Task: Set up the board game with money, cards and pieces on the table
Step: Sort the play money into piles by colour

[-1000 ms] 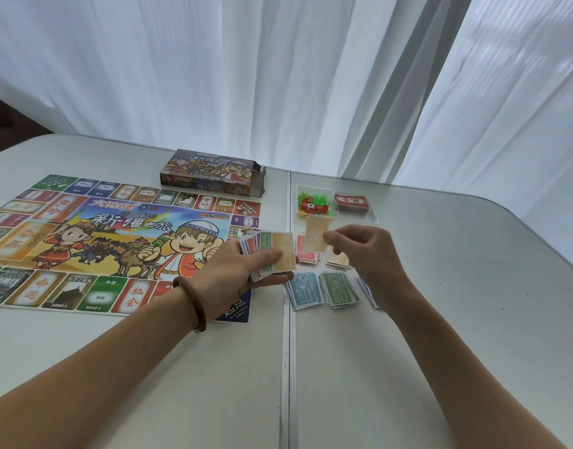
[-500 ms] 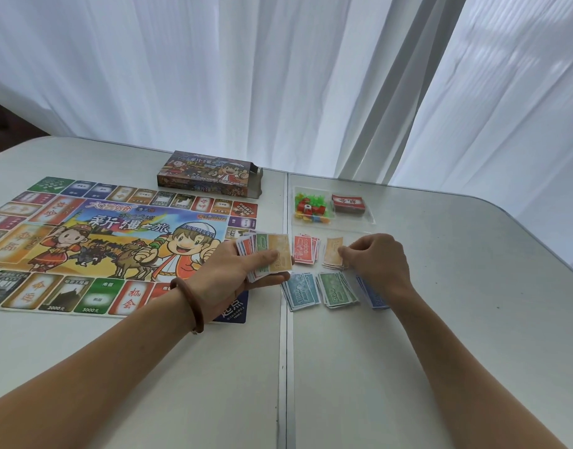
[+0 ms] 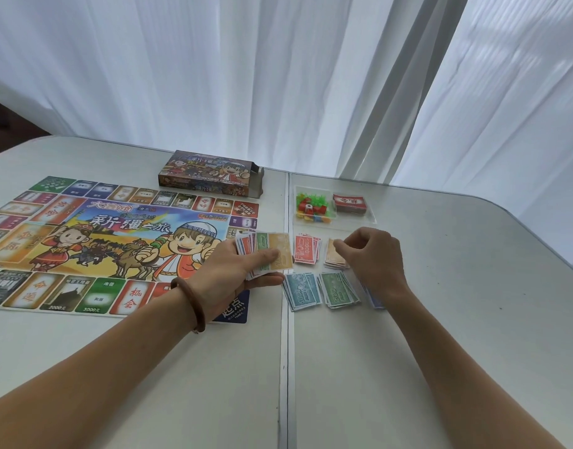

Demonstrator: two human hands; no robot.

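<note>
My left hand grips a fanned stack of play money at the right edge of the colourful game board. My right hand has curled fingers, and their tips pinch the top orange note on the orange pile. Sorted money lies around it: a red pile, a teal pile, a green pile and a blue pile partly hidden under my right wrist. Behind them a clear tray holds small coloured pieces and a red card deck.
The open game box lies behind the board. A seam runs down the white table between board and money. White curtains hang behind the table. The table's rounded right edge is close to the piles.
My right hand carried an orange note down from the air onto the orange pile and stays there. My left hand with the fanned stack has barely moved.
</note>
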